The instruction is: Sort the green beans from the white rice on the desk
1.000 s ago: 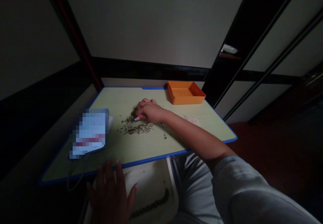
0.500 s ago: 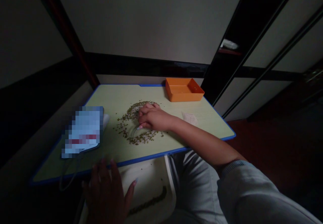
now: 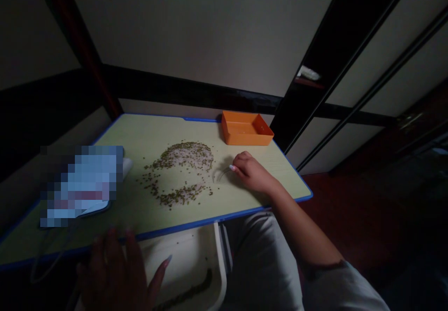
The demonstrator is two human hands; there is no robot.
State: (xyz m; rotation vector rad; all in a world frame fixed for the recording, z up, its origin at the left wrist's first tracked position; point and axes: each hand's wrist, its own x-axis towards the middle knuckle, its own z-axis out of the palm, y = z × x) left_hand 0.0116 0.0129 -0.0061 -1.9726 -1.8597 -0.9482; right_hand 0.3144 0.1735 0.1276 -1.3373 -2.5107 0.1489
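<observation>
My right hand (image 3: pixel 250 171) is closed on a thin, clear, curved piece (image 3: pixel 221 173) whose exact kind I cannot make out. It is low over the table, right of a scattered mix of small green beans and pale grains (image 3: pixel 189 154). A second band of beans (image 3: pixel 180 195) lies nearer the front edge, with a barer strip between. My left hand (image 3: pixel 115 273), dark and partly blurred, has its fingers spread over the left side of a white tray (image 3: pixel 221 273) below the table edge. A dark line of beans (image 3: pixel 192 292) lies in that tray.
An orange open box (image 3: pixel 248 139) stands at the table's back right. On the left, a device with a blurred-out screen (image 3: pixel 82 180) leans on the table (image 3: pixel 140 129), a cable (image 3: pixel 52 255) hanging from it. A wall panel rises behind the blue table rim.
My right hand has moved right, away from the bean pile, with the clear curved piece. The beans and pale grains it covered are now exposed. My left hand stays spread by the tray.
</observation>
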